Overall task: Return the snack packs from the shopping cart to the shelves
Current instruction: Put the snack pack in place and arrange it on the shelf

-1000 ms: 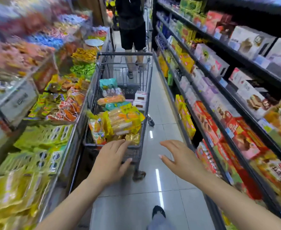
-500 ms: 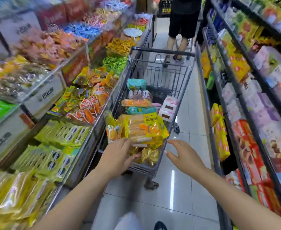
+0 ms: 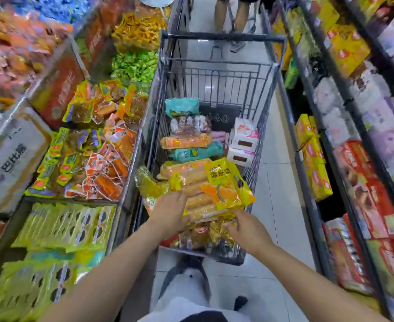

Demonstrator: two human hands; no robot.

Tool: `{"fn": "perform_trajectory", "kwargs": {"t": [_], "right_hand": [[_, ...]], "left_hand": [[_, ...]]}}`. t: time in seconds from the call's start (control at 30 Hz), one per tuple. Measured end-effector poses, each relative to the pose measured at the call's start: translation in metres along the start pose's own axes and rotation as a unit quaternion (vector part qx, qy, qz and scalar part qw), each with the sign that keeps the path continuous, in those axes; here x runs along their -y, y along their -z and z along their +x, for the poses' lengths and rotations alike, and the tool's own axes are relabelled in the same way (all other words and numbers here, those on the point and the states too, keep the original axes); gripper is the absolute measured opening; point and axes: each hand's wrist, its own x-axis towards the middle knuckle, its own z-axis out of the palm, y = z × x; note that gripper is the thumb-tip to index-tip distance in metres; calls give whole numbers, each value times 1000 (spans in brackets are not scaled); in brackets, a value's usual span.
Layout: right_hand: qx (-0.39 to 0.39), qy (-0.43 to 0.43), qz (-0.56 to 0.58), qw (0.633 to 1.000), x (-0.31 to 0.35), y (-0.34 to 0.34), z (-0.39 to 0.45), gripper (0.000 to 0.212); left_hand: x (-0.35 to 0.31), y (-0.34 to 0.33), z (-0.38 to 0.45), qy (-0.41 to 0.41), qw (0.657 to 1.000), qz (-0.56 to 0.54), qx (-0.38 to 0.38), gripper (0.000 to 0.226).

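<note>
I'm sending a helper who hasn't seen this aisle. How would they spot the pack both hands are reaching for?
Find the grey wire shopping cart in the aisle. At its near end, on top of the pile, lies the big yellow snack pack between the left hand and right hand. Unlike its neighbours, it shows orange artwork and a clear window onto pale stacked pieces.

bright even store light, motion-blurred shelves [image 3: 17,54], wide-angle bending at edges

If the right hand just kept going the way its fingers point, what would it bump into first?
Most likely the gold-wrapped snack packs at the near end of the cart; the right hand points up-left and seems already to touch them, under the big yellow pack.
</note>
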Motion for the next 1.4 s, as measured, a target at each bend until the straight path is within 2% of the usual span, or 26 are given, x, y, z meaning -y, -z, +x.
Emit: {"fn": "perform_trajectory", "kwargs": {"t": [0.2, 0.33, 0.53, 0.63, 0.7, 0.83, 0.9, 1.0, 1.17, 1.27, 1.4], "right_hand": [[37, -134, 75, 987, 19, -28, 36, 37], [33, -230, 178, 956, 31, -41, 54, 29], [-29, -281, 293, 913, 43, -55, 78, 14], [-42, -312, 300, 901, 37, -70, 87, 23], [-51, -323, 308, 894, 32, -79, 92, 28], [-79, -325, 352, 874, 24, -97, 98, 55], [-88, -327, 370, 865, 28, -97, 97, 53], [-122, -329, 386, 854, 37, -80, 91, 30], [-193, -260, 367, 872, 20, -46, 64, 31], [-249, -213, 376, 867, 9, -17, 35, 24], [-333, -159, 375, 851, -6, 32, -19, 36]], "left_hand": [[48, 10, 81, -69, 997, 14, 28, 67], [68, 10, 123, -71, 996, -18, 54, 73], [78, -5, 151, -97, 991, -35, 89, 80], [77, -12, 162, -111, 989, -11, 95, 82], [76, -14, 170, -106, 988, -9, 111, 91], [76, -11, 179, -72, 973, -112, 187, 101], [74, -7, 176, -66, 967, -146, 197, 101], [69, 1, 160, -52, 969, -162, 181, 104], [44, 27, 125, -47, 965, -233, 108, 96], [14, 47, 111, -73, 959, -272, 39, 82], [-48, 79, 95, -121, 942, -311, -41, 70]]}}
